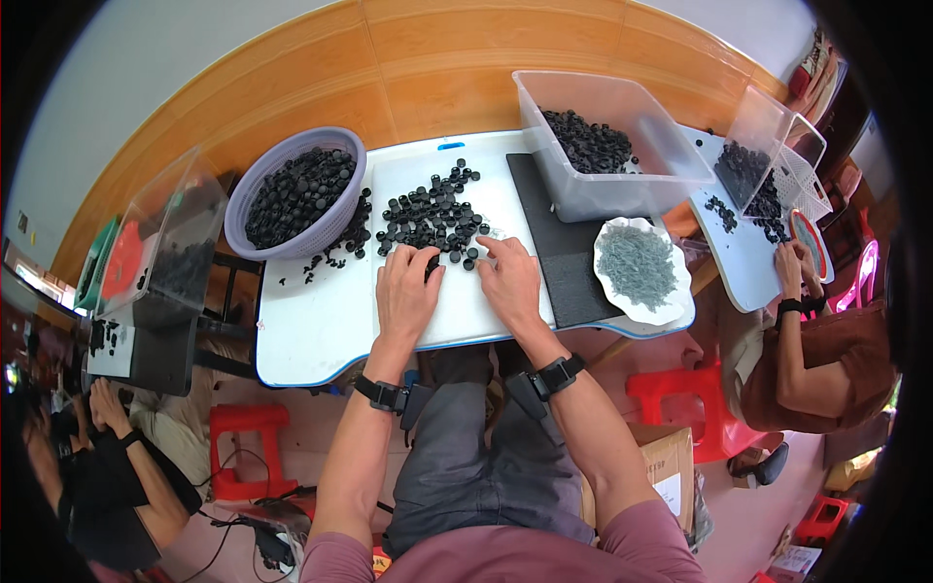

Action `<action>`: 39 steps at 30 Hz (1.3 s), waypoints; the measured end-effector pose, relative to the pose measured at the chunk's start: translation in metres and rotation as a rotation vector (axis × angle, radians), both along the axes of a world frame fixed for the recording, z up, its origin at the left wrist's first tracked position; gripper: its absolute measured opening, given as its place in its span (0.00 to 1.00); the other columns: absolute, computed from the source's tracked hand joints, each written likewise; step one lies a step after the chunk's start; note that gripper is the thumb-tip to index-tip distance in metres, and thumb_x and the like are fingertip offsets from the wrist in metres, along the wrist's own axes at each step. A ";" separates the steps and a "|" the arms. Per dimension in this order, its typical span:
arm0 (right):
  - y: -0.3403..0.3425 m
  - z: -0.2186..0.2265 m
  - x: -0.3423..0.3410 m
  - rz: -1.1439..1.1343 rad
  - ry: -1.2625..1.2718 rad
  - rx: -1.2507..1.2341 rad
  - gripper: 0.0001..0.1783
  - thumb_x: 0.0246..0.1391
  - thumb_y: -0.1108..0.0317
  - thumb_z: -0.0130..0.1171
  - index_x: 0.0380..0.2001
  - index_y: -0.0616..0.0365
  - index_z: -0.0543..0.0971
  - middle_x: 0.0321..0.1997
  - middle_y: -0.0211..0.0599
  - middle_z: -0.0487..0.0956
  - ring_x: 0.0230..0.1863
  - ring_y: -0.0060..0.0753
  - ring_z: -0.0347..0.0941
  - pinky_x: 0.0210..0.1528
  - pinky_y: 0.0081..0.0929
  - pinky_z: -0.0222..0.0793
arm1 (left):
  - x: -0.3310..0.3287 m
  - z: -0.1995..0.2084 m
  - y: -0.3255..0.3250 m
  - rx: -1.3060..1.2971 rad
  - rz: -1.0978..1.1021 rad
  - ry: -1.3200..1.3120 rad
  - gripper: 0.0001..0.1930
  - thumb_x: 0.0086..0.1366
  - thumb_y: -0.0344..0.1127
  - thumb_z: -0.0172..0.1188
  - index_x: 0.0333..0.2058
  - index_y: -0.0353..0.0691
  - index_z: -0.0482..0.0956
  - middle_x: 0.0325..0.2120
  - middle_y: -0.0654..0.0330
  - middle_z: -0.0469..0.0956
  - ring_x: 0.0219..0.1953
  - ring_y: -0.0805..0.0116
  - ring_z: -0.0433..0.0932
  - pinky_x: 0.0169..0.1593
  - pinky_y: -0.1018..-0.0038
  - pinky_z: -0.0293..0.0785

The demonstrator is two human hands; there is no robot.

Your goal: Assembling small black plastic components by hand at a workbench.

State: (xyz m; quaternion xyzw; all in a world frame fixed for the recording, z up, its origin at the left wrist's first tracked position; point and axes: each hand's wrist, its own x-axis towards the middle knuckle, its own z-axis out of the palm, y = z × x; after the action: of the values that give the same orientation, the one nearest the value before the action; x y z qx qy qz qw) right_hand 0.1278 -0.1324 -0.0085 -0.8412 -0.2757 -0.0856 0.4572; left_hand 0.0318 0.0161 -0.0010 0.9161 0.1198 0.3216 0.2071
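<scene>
Both hands rest palm-down on the white desk (321,330), at the 6 o'clock edge of a loose pile of black caps (432,216). The left hand (406,291) has its fingers together over one cap; the right hand (510,280) has its fingers slightly apart, tips touching the desk. At 10 o'clock a purple basket (255,185) holds caps; at 1 o'clock a clear bin (622,189) holds more. At 3 o'clock a white tray (671,306) holds grey-green bits.
</scene>
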 end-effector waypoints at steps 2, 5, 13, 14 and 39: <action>0.000 0.000 0.000 0.000 -0.001 -0.061 0.14 0.52 0.68 0.65 0.43 0.55 0.86 0.41 0.41 0.80 0.48 0.45 0.75 0.49 0.41 0.63 | 0.001 0.001 -0.004 0.063 0.013 -0.033 0.15 0.57 0.34 0.71 0.44 0.45 0.84 0.39 0.61 0.75 0.46 0.59 0.75 0.46 0.62 0.68; 0.000 0.001 0.001 0.051 -0.017 -0.113 0.15 0.52 0.70 0.64 0.45 0.55 0.86 0.40 0.42 0.80 0.48 0.44 0.76 0.48 0.41 0.63 | 0.007 0.007 -0.004 0.108 -0.070 -0.031 0.15 0.56 0.33 0.71 0.44 0.45 0.84 0.43 0.61 0.75 0.49 0.59 0.74 0.49 0.62 0.67; 0.001 -0.004 0.002 -0.041 0.052 0.268 0.09 0.55 0.80 0.59 0.38 0.62 0.83 0.34 0.45 0.81 0.32 0.45 0.79 0.39 0.38 0.73 | 0.033 0.020 0.000 0.280 -0.199 0.041 0.10 0.56 0.32 0.70 0.38 0.44 0.85 0.44 0.62 0.77 0.51 0.62 0.74 0.51 0.62 0.68; 0.000 -0.002 0.002 -0.041 0.051 0.267 0.09 0.55 0.80 0.59 0.38 0.62 0.83 0.34 0.45 0.81 0.32 0.45 0.79 0.39 0.38 0.73 | 0.037 0.021 0.001 0.279 -0.198 0.041 0.10 0.56 0.32 0.70 0.38 0.44 0.85 0.44 0.62 0.77 0.51 0.62 0.74 0.51 0.62 0.68; 0.000 -0.002 0.028 -0.193 0.011 0.008 0.15 0.53 0.75 0.64 0.44 0.72 0.81 0.47 0.56 0.76 0.44 0.55 0.78 0.51 0.43 0.73 | -0.004 -0.005 -0.017 -0.410 -0.316 0.026 0.10 0.58 0.30 0.69 0.39 0.38 0.84 0.33 0.58 0.85 0.34 0.68 0.83 0.40 0.73 0.78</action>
State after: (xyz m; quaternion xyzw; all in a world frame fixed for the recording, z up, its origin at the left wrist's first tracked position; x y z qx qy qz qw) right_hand 0.1555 -0.1320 -0.0103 -0.8625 -0.1904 -0.1257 0.4517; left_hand 0.0275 -0.0007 -0.0057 0.8665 0.0403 0.2424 0.4345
